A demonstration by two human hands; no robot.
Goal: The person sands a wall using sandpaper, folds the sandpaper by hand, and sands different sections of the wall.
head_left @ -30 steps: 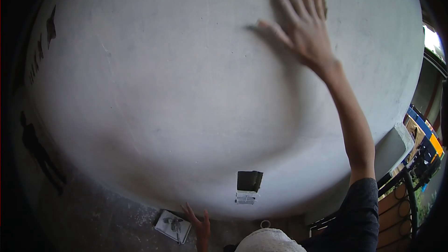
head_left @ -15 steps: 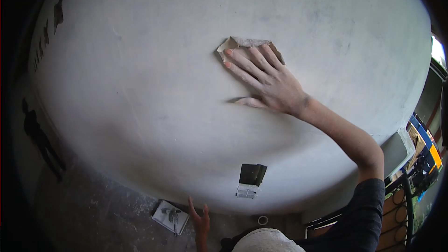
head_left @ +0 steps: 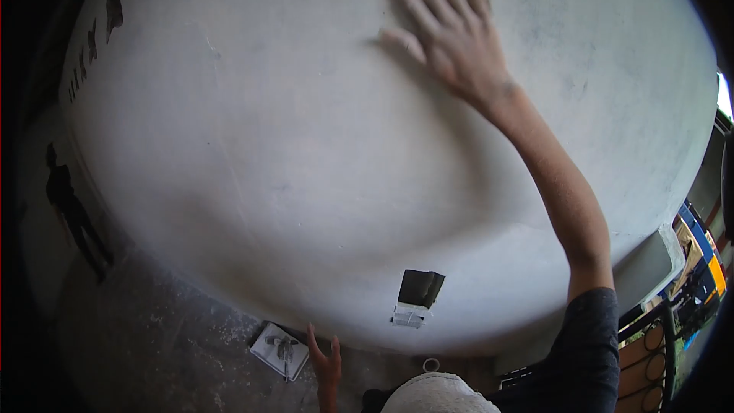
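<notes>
My right hand [head_left: 451,34] is stretched high on the pale, smooth wall [head_left: 306,145], fingers long and flat, thumb apart. Dust whitens its fingers, and motion blurs them a little. The sheet of sandpaper pressed under it is almost wholly hidden by the fingers and the top of the view. Low down, my left hand [head_left: 327,367] is raised near the wall's foot, its fingers spread and holding nothing. A dark rectangular recess [head_left: 420,288] with a taped lower edge lies in the wall below my right arm.
On the floor at the wall's foot lies a white tray [head_left: 264,352] with a dusty tool [head_left: 285,352] on it. A person [head_left: 73,210] in dark clothes stands far left. Star-shaped cutouts [head_left: 115,9] mark the wall's upper left. A metal railing [head_left: 657,352] stands at lower right.
My right hand has slid up the wall, and the sandpaper edge that showed beyond its fingers is now nearly out of sight. My left hand has barely moved.
</notes>
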